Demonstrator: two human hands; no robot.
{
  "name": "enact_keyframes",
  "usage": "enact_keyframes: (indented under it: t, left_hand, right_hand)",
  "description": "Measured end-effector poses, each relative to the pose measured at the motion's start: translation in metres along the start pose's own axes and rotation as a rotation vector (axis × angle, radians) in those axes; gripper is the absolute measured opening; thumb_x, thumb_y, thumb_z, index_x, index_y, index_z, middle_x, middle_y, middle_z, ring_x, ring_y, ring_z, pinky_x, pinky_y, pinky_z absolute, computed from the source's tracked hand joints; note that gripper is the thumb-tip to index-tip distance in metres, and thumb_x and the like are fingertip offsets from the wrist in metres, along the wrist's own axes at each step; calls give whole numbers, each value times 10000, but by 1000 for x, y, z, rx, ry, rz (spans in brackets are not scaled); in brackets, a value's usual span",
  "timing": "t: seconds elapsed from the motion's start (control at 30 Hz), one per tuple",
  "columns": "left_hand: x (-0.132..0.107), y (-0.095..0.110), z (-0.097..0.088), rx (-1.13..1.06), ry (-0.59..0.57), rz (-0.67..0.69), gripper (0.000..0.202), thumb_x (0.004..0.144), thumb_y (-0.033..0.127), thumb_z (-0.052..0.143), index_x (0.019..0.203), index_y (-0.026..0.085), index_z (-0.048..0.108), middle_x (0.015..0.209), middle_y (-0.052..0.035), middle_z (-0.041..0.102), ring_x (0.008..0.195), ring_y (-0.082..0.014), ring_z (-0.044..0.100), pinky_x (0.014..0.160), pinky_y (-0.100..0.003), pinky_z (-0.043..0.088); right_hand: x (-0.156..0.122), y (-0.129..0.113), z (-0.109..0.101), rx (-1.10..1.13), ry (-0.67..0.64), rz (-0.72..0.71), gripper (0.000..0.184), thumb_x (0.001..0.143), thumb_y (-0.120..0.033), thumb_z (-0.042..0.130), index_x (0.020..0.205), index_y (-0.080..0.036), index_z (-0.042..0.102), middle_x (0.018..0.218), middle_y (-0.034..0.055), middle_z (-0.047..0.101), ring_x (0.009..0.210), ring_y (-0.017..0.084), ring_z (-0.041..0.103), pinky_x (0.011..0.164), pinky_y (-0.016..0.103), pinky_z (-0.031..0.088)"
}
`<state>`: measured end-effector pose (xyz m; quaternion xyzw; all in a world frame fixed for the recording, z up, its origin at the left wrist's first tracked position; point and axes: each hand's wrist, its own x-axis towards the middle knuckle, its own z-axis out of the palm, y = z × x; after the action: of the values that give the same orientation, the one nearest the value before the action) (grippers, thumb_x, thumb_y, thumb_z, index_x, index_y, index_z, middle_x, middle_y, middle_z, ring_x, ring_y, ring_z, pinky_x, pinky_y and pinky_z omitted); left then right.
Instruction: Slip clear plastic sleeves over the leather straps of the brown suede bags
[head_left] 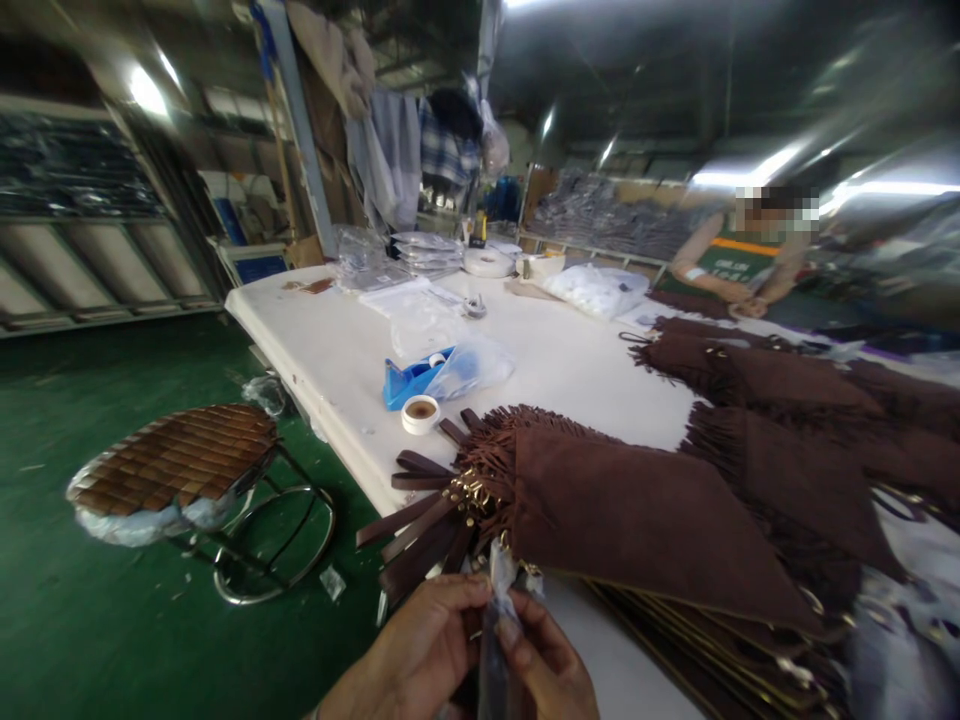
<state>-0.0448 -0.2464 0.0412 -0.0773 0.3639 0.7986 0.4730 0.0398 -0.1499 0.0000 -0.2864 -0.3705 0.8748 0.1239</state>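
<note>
A thin clear plastic strip [501, 585] sits pinched between the left hand [420, 650] and right hand [547, 665] at the near table edge, just below the brown fringed suede bags [637, 510]. The step appears to be wrapping a strap's hardware; next calls for steady fingertip tension.

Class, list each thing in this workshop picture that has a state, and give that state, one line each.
left hand: pinching a clear wrapper
right hand: pinching the same wrapper
clear wrapper: held upright
brown suede bags: stacked flat
tape roll: lying flat
stool: unoccupied
</note>
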Motion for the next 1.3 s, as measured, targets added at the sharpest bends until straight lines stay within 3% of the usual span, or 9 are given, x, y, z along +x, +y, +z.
enact_keyframes:
  t: [0.17, 0.37, 0.5, 0.7, 0.77, 0.93, 1.07, 1.17, 1.3]
  left_hand:
    - [1, 0, 0, -38, -16, -37, 116, 751, 107, 659, 812, 59, 745, 792, -127, 709, 701, -173, 622, 703, -263, 489]
    - [0, 9, 2, 3, -129, -107, 94, 752, 115, 667, 806, 59, 720, 761, -100, 681, 699, -170, 613, 719, -280, 477]
    - [3, 12, 3, 31, -68, -142, 112, 684, 88, 701, 796, 84, 701, 725, -62, 659, 662, -161, 598, 683, -282, 467]
    - [3, 1, 10, 93, 82, 100, 75, 647, 143, 694, 699, 136, 641, 632, -33, 624, 564, -140, 538, 579, -247, 422]
    - [3, -1, 12, 102, 82, 101, 74, 653, 156, 679, 717, 138, 646, 617, -29, 614, 552, -134, 526, 572, -238, 411]
    - [11, 9, -1, 200, -28, -10, 133, 715, 203, 743, 784, 107, 681, 694, -52, 627, 627, -143, 571, 650, -255, 442]
    - [22, 20, -17, 319, -173, -100, 287, 683, 282, 846, 819, 65, 714, 730, -60, 619, 595, -103, 531, 648, -236, 426]
    - [28, 21, -21, 349, -188, -113, 355, 617, 337, 895, 758, 67, 714, 688, -44, 601, 559, -92, 500, 611, -227, 410]
    - [25, 18, -16, 367, -156, -70, 401, 594, 371, 906, 753, 59, 710, 694, -57, 616, 593, -119, 542, 640, -243, 428]
  right_hand:
    - [2, -4, -2, 47, -82, 30, 449, 560, -412, 889, 921, -192, 739, 796, 48, 739, 709, 193, 677, 662, 279, 494]
    - [2, -10, -2, 22, -182, 70, 418, 594, -407, 875, 921, -179, 749, 787, 50, 726, 630, 142, 629, 612, 233, 449]
    - [3, -11, -3, 18, -215, 90, 408, 598, -432, 870, 895, -181, 747, 732, 25, 698, 585, 116, 585, 605, 223, 437]
    - [2, -11, 3, -13, -210, 23, 410, 606, -443, 864, 900, -177, 758, 768, 46, 717, 746, 168, 635, 703, 247, 450]
    - [3, -11, 4, -13, -202, 24, 418, 604, -435, 867, 912, -175, 757, 780, 47, 721, 732, 170, 638, 700, 254, 454]
    - [2, -18, 0, 82, -241, 182, 357, 589, -355, 883, 854, -156, 750, 706, 32, 708, 586, 131, 611, 601, 224, 435]
    - [-3, -23, 0, 147, -250, 310, 313, 584, -273, 884, 857, -178, 762, 730, 15, 716, 640, 112, 618, 688, 214, 463]
    - [-4, -18, 1, 193, -240, 307, 295, 599, -287, 875, 856, -196, 762, 635, -22, 670, 578, 102, 592, 688, 223, 474]
    - [-1, -8, -1, 210, -249, 246, 305, 582, -301, 891, 814, -158, 754, 646, 2, 670, 552, 86, 575, 591, 189, 436]
